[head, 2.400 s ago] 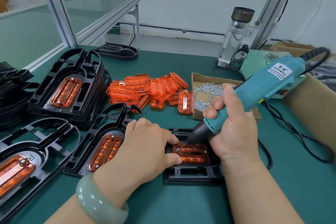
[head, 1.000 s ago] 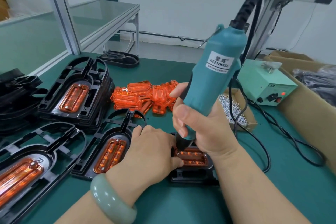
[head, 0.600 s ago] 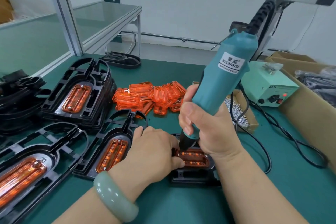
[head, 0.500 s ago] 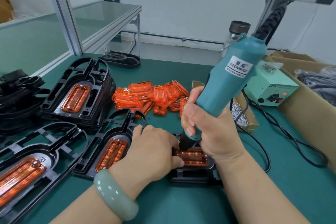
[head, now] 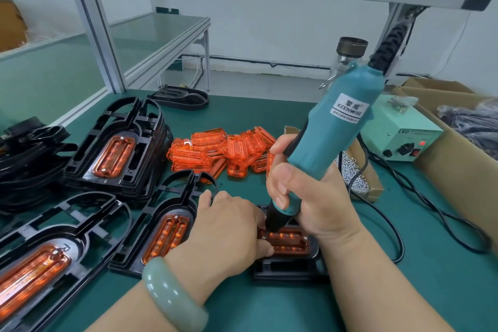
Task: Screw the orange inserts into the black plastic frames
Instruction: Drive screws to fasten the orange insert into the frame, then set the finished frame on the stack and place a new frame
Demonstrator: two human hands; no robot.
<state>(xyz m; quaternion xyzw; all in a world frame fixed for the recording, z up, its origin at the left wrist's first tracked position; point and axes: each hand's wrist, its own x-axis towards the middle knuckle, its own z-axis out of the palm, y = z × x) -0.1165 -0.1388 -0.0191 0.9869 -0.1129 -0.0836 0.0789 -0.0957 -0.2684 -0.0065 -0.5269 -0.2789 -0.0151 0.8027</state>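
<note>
Judging by the green worktop, the job is well under way but far from done. Left of the left grip, a stack of black frames shows a fitted insert on top. Two fitted frames lie closer, one just beside that grip and another further left. Bare frames are heaped beyond them. Past both grips waits a pile of loose orange inserts, so many units remain. The right grip is clamped round the tilted teal screwdriver, bit down at the left end of the current insert. That insert sits in the working frame directly beneath. The left grip, fingers bent, holds this frame's left side down. Screws fill a cardboard box right of the right grip. Whether this screw is seated, I cannot tell.
</note>
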